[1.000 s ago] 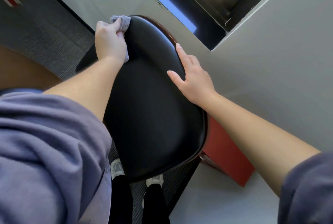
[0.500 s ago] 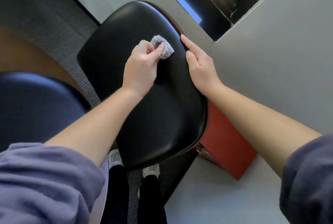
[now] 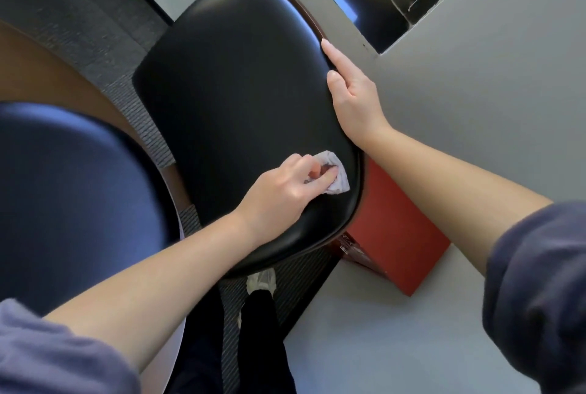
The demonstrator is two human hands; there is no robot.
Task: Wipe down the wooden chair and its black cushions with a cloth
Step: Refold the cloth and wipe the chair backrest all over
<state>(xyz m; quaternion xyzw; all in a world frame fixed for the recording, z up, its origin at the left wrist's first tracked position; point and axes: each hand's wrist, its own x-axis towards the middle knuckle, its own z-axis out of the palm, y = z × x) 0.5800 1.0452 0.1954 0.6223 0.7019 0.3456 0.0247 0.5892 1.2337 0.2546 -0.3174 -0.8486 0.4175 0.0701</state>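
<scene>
Step in hand: wiping the face of the black cushion [image 3: 241,101], which fills the middle of the view and stands close against the grey counter [image 3: 475,114].
Done so far: hard to judge. The cushion looks glossy and shows no marks, but nothing tells which parts the cloth has covered.
Left to do: probably a good deal. Only a thin strip of the wooden frame [image 3: 310,18] shows behind the cushion's far edge, and I see no other cushion of this chair.
Cloth [image 3: 338,178]: small, pale and crumpled, pressed onto the cushion near its lower right edge.
Left hand [image 3: 285,193]: fingers curled round the cloth, pinching it and bearing it down on the cushion.
Right hand [image 3: 355,98]: released, fingers straight and together, laid along the cushion's right edge as if to steady it. It grasps nothing.
Nearby: a red box [image 3: 399,228] just under the cushion's right side and a blue seat [image 3: 73,197] to the left.
</scene>
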